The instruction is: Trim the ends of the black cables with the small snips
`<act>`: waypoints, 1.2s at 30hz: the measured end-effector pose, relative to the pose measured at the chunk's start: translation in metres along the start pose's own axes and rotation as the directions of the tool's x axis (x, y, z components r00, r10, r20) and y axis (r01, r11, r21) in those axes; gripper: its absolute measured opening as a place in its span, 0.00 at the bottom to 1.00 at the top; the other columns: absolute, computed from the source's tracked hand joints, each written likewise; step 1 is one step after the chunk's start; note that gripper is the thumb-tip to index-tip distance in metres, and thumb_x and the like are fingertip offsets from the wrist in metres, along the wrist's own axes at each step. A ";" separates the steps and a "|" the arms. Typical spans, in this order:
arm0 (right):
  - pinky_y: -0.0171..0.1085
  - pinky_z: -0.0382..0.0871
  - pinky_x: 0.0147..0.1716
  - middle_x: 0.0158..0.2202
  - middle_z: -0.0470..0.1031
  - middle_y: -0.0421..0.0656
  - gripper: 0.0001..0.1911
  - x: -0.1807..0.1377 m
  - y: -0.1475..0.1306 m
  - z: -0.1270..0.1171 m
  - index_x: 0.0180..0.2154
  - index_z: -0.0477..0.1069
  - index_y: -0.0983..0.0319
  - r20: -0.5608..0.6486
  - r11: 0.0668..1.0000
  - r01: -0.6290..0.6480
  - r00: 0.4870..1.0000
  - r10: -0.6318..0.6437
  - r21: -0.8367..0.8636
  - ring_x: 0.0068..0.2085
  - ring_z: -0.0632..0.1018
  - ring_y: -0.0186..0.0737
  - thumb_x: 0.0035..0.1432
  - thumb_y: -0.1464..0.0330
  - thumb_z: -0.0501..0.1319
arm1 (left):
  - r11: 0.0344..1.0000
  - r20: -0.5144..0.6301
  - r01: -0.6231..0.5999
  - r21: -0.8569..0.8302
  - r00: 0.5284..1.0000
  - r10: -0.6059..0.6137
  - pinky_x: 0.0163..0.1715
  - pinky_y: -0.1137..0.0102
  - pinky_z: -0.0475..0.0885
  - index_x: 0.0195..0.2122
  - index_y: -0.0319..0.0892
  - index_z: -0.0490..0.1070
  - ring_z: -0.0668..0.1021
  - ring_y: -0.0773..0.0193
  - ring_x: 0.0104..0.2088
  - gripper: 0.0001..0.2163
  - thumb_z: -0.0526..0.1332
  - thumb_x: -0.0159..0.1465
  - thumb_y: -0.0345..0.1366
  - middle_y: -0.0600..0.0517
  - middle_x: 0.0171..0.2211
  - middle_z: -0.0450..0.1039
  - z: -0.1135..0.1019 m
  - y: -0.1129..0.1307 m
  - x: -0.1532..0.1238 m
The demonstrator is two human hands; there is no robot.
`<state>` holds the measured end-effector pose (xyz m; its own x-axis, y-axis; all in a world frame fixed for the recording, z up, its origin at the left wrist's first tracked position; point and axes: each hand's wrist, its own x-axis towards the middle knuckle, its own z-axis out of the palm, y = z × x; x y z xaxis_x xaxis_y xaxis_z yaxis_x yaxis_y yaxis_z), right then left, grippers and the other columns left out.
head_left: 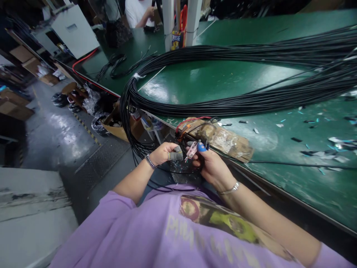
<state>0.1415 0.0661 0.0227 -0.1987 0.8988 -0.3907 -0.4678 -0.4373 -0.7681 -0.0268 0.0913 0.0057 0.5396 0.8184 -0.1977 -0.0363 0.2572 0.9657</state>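
Note:
My right hand (212, 166) wears a blue cover on its thumb and pinches a small pale pink flat piece (192, 149) with dark spots on it. Thin coloured wire ends (187, 159) show at the lower tip of that piece. Just to its left, my left hand (164, 154) has its fingers pressed together, some wrapped in grey covers. Whether anything sits between those fingertips, I cannot make out. Black cables (131, 130) hang over the table edge behind the left hand. Both hands are in front of my body, close to the edge.
A large bundle of black cable (223, 106) loops across the green table (195, 80). Taped cardboard (228, 143) lies along the near edge, with orange-handled pliers (184, 129) beside it. Cable scraps (320, 152) litter the right side. A person (138, 13) is across the table.

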 end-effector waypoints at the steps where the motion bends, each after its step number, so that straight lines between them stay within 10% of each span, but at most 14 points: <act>1: 0.29 0.46 0.16 0.17 0.59 0.35 0.20 0.000 0.000 0.000 0.21 0.72 0.64 0.002 1.000 0.001 1.000 -0.001 -0.003 0.19 0.56 0.26 0.37 0.53 0.69 | 1.000 0.000 0.003 0.001 1.000 -0.003 0.24 0.75 0.64 0.20 0.34 0.69 0.67 0.73 0.21 0.21 0.71 0.41 0.49 0.54 0.19 0.68 0.000 -0.001 0.000; 13: 0.30 0.46 0.14 0.19 0.65 0.38 0.27 -0.008 0.018 -0.022 0.25 0.68 0.62 0.112 0.981 -0.114 0.985 0.133 -0.159 0.17 0.57 0.26 0.43 0.43 0.60 | 0.998 0.038 0.037 0.044 0.999 -0.038 0.25 0.75 0.64 0.22 0.34 0.68 0.67 0.72 0.21 0.23 0.69 0.42 0.52 0.54 0.19 0.67 0.001 -0.011 -0.008; 20: 0.31 0.53 0.19 0.18 0.63 0.35 0.19 -0.027 0.015 -0.026 0.22 0.67 0.62 0.212 0.834 0.086 0.976 0.037 -0.544 0.21 0.59 0.28 0.42 0.53 0.66 | 0.942 0.041 0.003 0.336 0.999 -0.018 0.28 0.73 0.66 0.25 0.36 0.69 0.69 0.70 0.24 0.19 0.62 0.53 0.51 0.53 0.22 0.68 0.013 -0.020 -0.030; 23: 0.30 0.49 0.17 0.16 0.62 0.34 0.18 -0.026 0.017 -0.026 0.21 0.64 0.62 0.115 0.931 -0.085 0.984 0.134 -0.355 0.18 0.57 0.26 0.43 0.55 0.66 | 0.759 -0.082 -0.110 0.641 0.974 0.211 0.34 0.72 0.67 0.34 0.39 0.73 0.72 0.67 0.31 0.13 0.58 0.60 0.44 0.50 0.29 0.72 0.025 -0.023 -0.038; 29: 0.28 0.45 0.14 0.17 0.60 0.34 0.15 -0.024 0.025 -0.024 0.20 0.62 0.62 0.138 0.925 -0.365 0.927 0.350 0.103 0.17 0.53 0.24 0.41 0.65 0.67 | 0.419 -0.249 -0.020 0.908 0.778 0.576 0.36 0.70 0.67 0.35 0.42 0.74 0.73 0.63 0.32 0.09 0.54 0.59 0.32 0.47 0.29 0.73 0.042 -0.054 -0.044; 36: 0.30 0.48 0.15 0.17 0.60 0.34 0.17 -0.027 0.030 -0.025 0.22 0.63 0.61 0.081 0.963 -0.171 0.978 0.191 -0.206 0.17 0.56 0.27 0.44 0.56 0.65 | 0.634 -0.289 0.034 0.772 0.908 0.303 0.28 0.73 0.62 0.27 0.42 0.71 0.69 0.67 0.25 0.06 0.57 0.59 0.35 0.52 0.23 0.69 0.034 -0.042 -0.046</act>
<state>0.1543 0.0282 -0.0026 -0.3532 0.7980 -0.4883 -0.2392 -0.5816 -0.7775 -0.0211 0.0255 -0.0198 0.2357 0.9697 0.0645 0.6450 -0.2057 0.7360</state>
